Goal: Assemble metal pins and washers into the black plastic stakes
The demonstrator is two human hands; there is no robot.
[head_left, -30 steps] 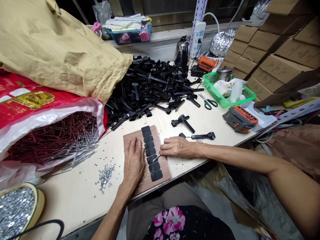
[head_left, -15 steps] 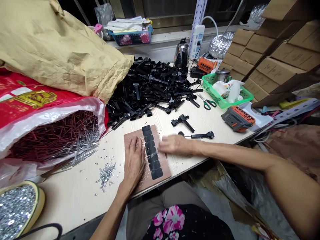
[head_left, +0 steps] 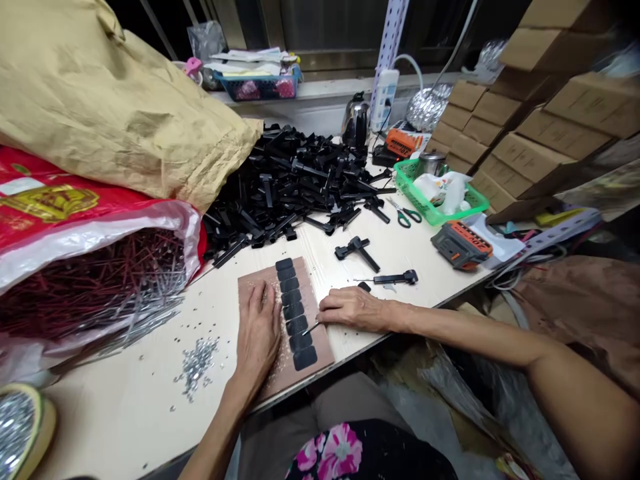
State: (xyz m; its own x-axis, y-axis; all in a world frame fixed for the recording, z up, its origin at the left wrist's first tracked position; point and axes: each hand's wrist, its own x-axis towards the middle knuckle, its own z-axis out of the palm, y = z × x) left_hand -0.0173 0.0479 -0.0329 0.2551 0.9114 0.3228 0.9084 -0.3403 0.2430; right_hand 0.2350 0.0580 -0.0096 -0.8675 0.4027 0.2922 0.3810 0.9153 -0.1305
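My left hand (head_left: 259,330) lies flat with fingers a little apart on a brown board (head_left: 323,350) near the table's front edge. Beside its fingertips a column of several black rounded patches (head_left: 293,311) runs down the board, with pale grains scattered around them. At the board's right edge my right hand (head_left: 353,309) is closed on a thin pointed metal tool (head_left: 312,327); its tip reaches one of the lower patches. The rest of the tool is hidden in the fingers. Just behind that hand lie a small black piece (head_left: 365,287) and a black clip-like part (head_left: 396,278).
Black plastic parts (head_left: 280,183) are heaped at the back. A red bag (head_left: 95,223) of long metal pins and small shiny bits (head_left: 197,365) are on the left. Scissors (head_left: 405,213), a green basket (head_left: 437,217), a battery (head_left: 461,245) and stacked cartons (head_left: 530,157) stand right.
My right hand was blurred over the board's right edge; now it is steady, slightly lower in view, and the thin tool shows. My left hand stays on the board. The whole view has shifted slightly.
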